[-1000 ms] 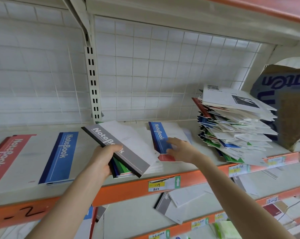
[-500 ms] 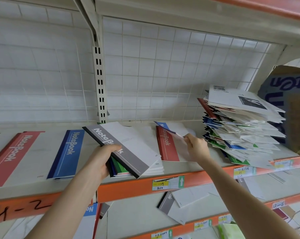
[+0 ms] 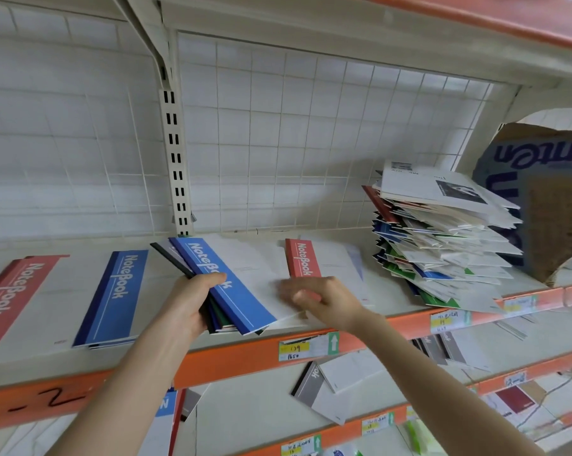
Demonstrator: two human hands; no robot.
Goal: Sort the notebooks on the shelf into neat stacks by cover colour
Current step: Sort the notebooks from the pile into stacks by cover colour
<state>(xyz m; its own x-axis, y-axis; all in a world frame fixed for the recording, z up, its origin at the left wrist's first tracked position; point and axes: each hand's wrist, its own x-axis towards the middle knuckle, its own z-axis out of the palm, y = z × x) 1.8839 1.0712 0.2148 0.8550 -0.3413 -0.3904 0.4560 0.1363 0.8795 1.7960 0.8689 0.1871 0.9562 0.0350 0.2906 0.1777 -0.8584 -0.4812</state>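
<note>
My left hand (image 3: 192, 302) grips a fanned bundle of notebooks by their spines. A blue-spined notebook (image 3: 225, 281) lies on top of the bundle, and a grey one peeks out behind it. My right hand (image 3: 320, 301), blurred, rests with loose fingers by the white cover of that blue notebook. A red-spined notebook (image 3: 302, 260) lies flat on the shelf just behind my right hand. Further left sit a blue stack (image 3: 116, 294) and a red stack (image 3: 11, 297).
A tall, messy pile of mixed notebooks (image 3: 442, 238) leans at the right, next to a torn cardboard box (image 3: 541, 199). The shelf has an orange front edge (image 3: 245, 357) with price tags. Grey notebooks (image 3: 311, 383) lie scattered on the lower shelf.
My right hand lifted the blue notebook off the red one and laid it on top of the bundle in my left hand, covering the grey notebook.
</note>
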